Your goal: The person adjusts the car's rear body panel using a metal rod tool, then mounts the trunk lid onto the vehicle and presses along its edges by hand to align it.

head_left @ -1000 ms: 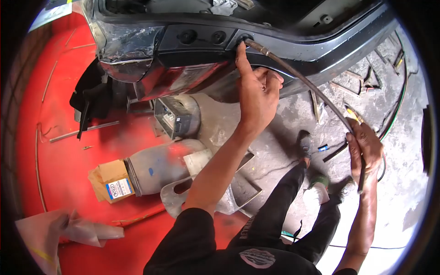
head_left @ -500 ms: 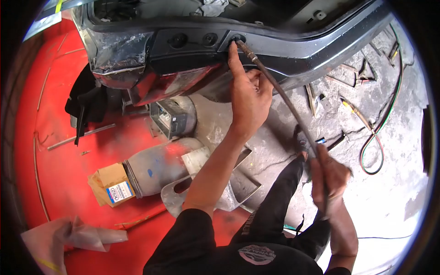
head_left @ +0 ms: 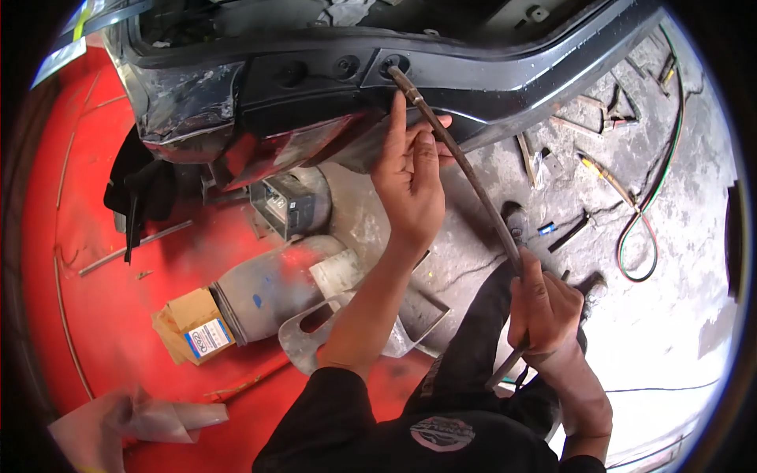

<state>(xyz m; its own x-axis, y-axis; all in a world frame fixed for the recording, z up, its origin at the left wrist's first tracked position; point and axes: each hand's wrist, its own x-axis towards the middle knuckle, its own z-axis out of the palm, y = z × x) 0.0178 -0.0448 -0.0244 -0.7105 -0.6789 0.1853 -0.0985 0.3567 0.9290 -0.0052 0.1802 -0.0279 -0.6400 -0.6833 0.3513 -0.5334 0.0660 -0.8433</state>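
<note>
Over red-and-grey floor (head_left: pixel 106 323), below dark car panel (head_left: pixel 489 75): right hand (head_left: pixel 544 306) gripping rod (head_left: pixel 475 184), left hand (head_left: pixel 412 189) partly open alongside.

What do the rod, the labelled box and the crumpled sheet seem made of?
Rod: probably metal, dull brown, perhaps rusty; it looks thin and rigid.
Labelled box: matte brown cardboard, by its papery flaps.
Crumpled sheet: likely plastic film, given its translucent, glossy folds.
</note>
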